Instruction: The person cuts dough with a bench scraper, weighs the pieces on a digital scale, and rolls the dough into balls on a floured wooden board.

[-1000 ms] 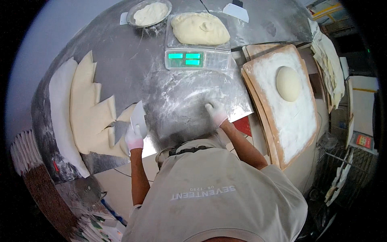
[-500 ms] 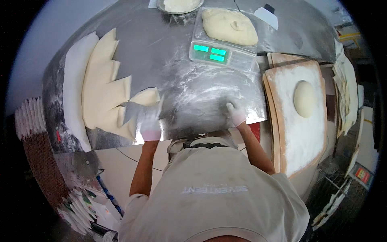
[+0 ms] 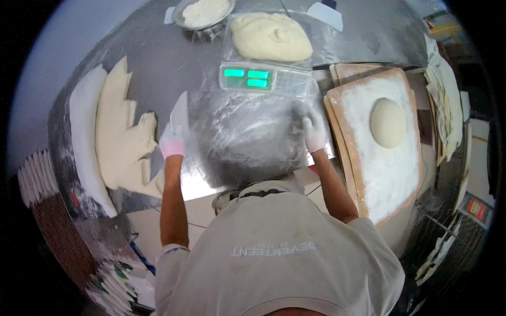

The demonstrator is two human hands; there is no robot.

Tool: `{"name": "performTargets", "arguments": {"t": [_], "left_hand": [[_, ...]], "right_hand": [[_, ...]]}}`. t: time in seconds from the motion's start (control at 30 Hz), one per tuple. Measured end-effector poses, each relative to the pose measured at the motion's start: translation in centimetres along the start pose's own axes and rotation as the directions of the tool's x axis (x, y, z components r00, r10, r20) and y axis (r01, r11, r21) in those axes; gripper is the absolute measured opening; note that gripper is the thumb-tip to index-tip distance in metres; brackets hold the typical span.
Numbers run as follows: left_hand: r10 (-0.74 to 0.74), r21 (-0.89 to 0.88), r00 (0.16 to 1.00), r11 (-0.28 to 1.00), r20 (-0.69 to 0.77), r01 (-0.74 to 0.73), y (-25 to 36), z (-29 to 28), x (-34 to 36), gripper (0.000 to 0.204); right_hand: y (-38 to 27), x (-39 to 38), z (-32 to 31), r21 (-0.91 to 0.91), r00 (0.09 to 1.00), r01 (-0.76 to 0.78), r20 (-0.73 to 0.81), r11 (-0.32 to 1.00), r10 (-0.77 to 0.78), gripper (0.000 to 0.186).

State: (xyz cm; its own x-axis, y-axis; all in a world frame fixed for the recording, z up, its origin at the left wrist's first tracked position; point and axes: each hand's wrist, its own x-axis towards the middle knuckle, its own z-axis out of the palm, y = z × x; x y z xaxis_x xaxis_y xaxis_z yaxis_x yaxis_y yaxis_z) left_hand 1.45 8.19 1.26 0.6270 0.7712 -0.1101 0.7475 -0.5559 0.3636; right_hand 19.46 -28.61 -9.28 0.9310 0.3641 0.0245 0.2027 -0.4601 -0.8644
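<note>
My left hand (image 3: 173, 142), in a white and pink glove, grips a white dough scraper (image 3: 180, 111) with its blade pointing away from me over the metal table. Just left of it lies a large, jagged-edged slab of dough (image 3: 113, 142), beside a long white strip, perhaps cloth (image 3: 87, 131). My right hand (image 3: 314, 132), gloved too, is over the table's right edge with its fingers apart and nothing visible in it. Ahead, a big lump of dough (image 3: 271, 45) rests on a digital scale (image 3: 292, 80) with green displays.
To the right, a smooth dough ball (image 3: 389, 124) sits on a floured board (image 3: 377, 184), atop other boards. A bowl of flour (image 3: 203, 13) stands at the far edge. Another scraper (image 3: 326, 17) lies beyond the scale. Loose flour covers the table's middle.
The view has shifted, moving the scene left. Both hands have moved farther from me, the right also rightward. The scraper, blurred before, shows clearly. A dough piece sits closer against the slab.
</note>
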Motion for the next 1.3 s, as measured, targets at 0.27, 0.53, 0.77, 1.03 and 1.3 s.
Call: {"name": "performTargets", "arguments": {"t": [0.27, 0.53, 0.77, 1.03, 1.3], "left_hand": [[0.163, -0.665, 0.986, 0.739, 0.019, -0.109, 10.0, 3.0, 7.2, 0.032], [0.582, 0.217, 0.786, 0.756, 0.206, -0.617, 12.9, 7.2, 24.9, 0.033], [0.406, -0.488, 0.766, 0.862, 0.498, -0.139, 28.3, 16.6, 26.1, 0.031], [0.609, -0.817, 0.7, 0.573, 0.373, -0.064, 33.3, 15.5, 10.9, 0.032], [0.553, -0.215, 0.786, 0.833, 0.277, -0.511, 18.1, 4.6, 3.2, 0.03]], "right_hand": [[-2.8, 15.6, -2.2, 0.156, 0.98, 0.08, -0.194, 0.985, -0.049, 0.064], [-3.1, 27.0, -0.2, 0.219, 0.994, 0.041, -0.109, 0.975, -0.018, 0.07], [-1.0, 27.8, -0.4, 0.442, 0.996, 0.036, -0.094, 0.896, 0.006, 0.065], [4.8, 20.0, -6.5, 0.98, 0.961, -0.183, 0.194, 0.073, -0.197, 0.056], [-8.0, 1.6, -1.6, 0.759, 0.962, -0.187, 0.013, 0.624, 0.273, 0.066]]}}
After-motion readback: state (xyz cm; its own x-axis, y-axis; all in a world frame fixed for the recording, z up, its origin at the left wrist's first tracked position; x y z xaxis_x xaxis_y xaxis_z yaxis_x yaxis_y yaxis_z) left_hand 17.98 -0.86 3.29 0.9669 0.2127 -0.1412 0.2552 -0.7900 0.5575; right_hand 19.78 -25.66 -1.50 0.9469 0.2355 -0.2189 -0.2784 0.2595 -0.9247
